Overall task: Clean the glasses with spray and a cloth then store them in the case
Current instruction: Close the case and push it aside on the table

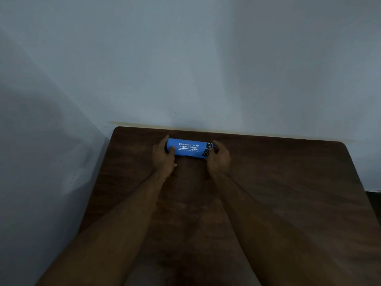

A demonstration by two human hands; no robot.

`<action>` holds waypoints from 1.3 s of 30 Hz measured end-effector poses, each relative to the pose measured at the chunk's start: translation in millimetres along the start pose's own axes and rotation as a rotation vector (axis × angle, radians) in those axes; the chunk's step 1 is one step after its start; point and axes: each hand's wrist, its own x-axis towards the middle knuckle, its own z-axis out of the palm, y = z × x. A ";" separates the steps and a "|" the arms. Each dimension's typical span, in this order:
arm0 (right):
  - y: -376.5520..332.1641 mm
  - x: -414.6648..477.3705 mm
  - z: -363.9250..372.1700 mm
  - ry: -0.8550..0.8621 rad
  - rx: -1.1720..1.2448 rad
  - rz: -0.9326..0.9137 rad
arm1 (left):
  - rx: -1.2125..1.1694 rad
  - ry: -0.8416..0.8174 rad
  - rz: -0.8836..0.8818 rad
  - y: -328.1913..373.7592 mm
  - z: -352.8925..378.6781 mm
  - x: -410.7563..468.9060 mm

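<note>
Nearest the camera, two bare forearms reach forward side by side over the dark wooden bench (278, 193), converging toward its far edge. The left grip (164, 154) is clamped on the left end of the blue case (188, 148), thumb on its front face and fingers wrapped behind. The right grip (219, 158) is curled round the right end, by the patterned band. The case lies lengthwise on the bench, printed side up and apparently closed. Holding both ends probably steadies it for opening or for pulling it closer. No glasses, spray or cloth are in view, and whether the glasses are inside cannot be told. Just beyond the case, the bench meets the pale wall (206, 79).
</note>
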 end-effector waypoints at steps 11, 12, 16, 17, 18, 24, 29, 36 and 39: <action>-4.8 1.6 -2.9 -0.032 -0.030 -0.008 | 0.129 0.030 0.047 -2.2 0.4 -5.2; -4.9 0.3 -3.8 -0.038 -0.042 -0.019 | 0.135 0.039 0.050 -2.7 0.7 -6.8; -3.5 -7.7 -7.6 -0.046 -0.077 -0.023 | 0.129 0.064 0.008 -4.2 0.4 -15.7; -2.9 -10.2 -8.7 -0.043 -0.078 -0.024 | 0.128 0.078 0.004 -1.3 -0.5 -21.3; -1.2 -12.8 -9.4 -0.041 -0.075 -0.026 | 0.130 0.094 0.009 -0.3 -1.1 -28.3; 8.0 -47.7 -18.4 -0.061 -0.120 -0.031 | 0.126 0.148 0.049 -2.8 -0.1 -81.9; 15.0 -95.8 -37.3 -0.156 -0.209 -0.050 | 0.254 0.011 0.175 -16.7 7.7 -114.0; 63.8 -164.6 -77.1 -0.070 -0.305 -0.177 | 0.534 -0.127 0.308 -28.8 17.6 -132.7; 82.9 -183.8 -103.6 -0.032 -0.377 -0.187 | 0.667 -0.123 0.409 -33.0 20.0 -135.8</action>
